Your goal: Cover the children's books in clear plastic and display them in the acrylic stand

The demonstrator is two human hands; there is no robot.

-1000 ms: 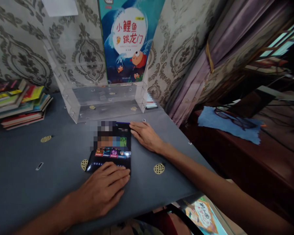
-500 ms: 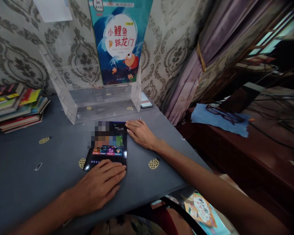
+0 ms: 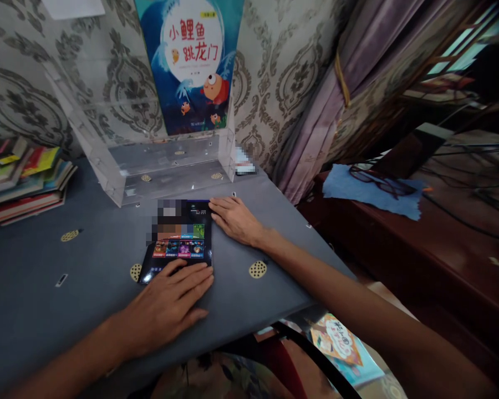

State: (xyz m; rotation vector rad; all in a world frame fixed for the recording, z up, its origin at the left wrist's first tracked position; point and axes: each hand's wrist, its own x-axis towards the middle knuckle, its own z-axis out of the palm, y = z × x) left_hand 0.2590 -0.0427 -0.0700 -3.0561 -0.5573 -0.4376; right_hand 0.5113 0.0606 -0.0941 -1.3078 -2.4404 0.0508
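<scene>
A dark, glossy book (image 3: 178,247) with small colourful pictures on its cover lies flat on the grey tablecloth. Across its lower edge rests my left hand (image 3: 177,293), palm down with fingers stretched out. My right hand (image 3: 235,219) lies flat at the book's upper right corner, fingertips touching its edge. Behind the book stands a clear acrylic rack (image 3: 170,185). A blue picture book (image 3: 193,72) with a cartoon fish leans upright in the rack's back.
Several books (image 3: 25,183) are stacked at the left. Spectacles (image 3: 380,183) lie on a blue cloth (image 3: 341,185) on the dark red furniture at right. A purple curtain (image 3: 311,138) hangs beside the table. Another picture book (image 3: 345,346) sits below the table's front edge.
The view has tilted down slightly, so the rack and blue book sit higher in it. Both hands remain on the dark book; my left fingers have shifted slightly up its cover.
</scene>
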